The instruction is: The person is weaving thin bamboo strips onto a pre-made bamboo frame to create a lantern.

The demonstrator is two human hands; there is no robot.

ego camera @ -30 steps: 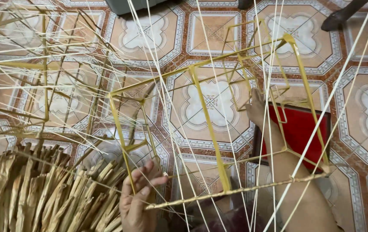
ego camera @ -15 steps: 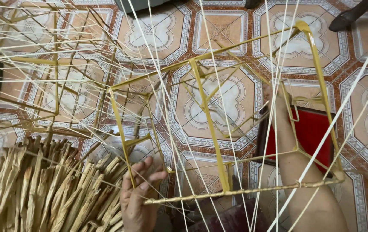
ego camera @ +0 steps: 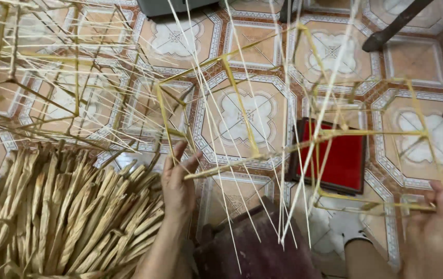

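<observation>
Centre frame, I log a yellow bamboo frame [ego camera: 242, 103], swung wider rightward than a second ago: my left hand [ego camera: 179, 181] pinches its lower-left strut, right hand [ego camera: 436, 217] fingers curled around its lower-right corner, above red tray [ego camera: 343, 160].

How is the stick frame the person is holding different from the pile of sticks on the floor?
The stick frame is joined into an open box shape, while the pile of sticks lies loose and bunched together. The frame is held up by the left hand and right hand; the pile rests on the tiled floor. The frame's sticks look yellower, the pile's paler tan. Both look like split bamboo.
</observation>
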